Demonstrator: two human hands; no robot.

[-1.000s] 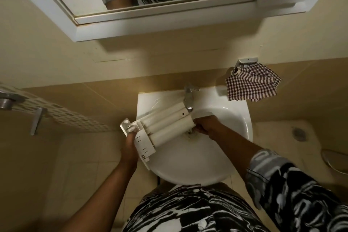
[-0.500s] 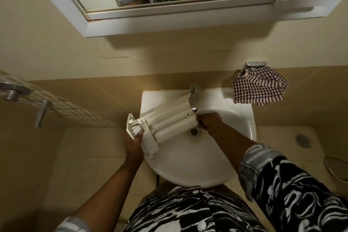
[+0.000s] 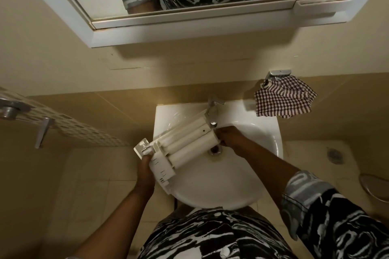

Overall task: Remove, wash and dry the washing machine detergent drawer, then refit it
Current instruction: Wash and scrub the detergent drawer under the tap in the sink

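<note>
Over the left rim of the sink (image 3: 221,187) — white detergent drawer (image 3: 189,145), held slantwise, underside of its rounded compartments facing up. Front panel end low and out past the sink's left edge; back end higher, just beneath the spout of the tap (image 3: 212,116) and above the drain (image 3: 215,150).

Left hand (image 3: 145,171): clamped on the front panel end, fingers wrapped round it from below and outside. Right hand (image 3: 230,139): at the opposite end, fingers curled tight against the drawer's back edge, wrist over the middle of the basin. Hands well apart, one at each end of the drawer.

Water from the tap: cannot tell.

At the sink's back right corner — checked cloth (image 3: 284,100) hanging from a metal hook (image 3: 279,73) on the wall, lower edge overlapping the sink's rim. Above, white-framed mirror (image 3: 189,27) with the patterned shirt reflected. On the left wall, perforated shelf (image 3: 73,125) on metal brackets.
</note>
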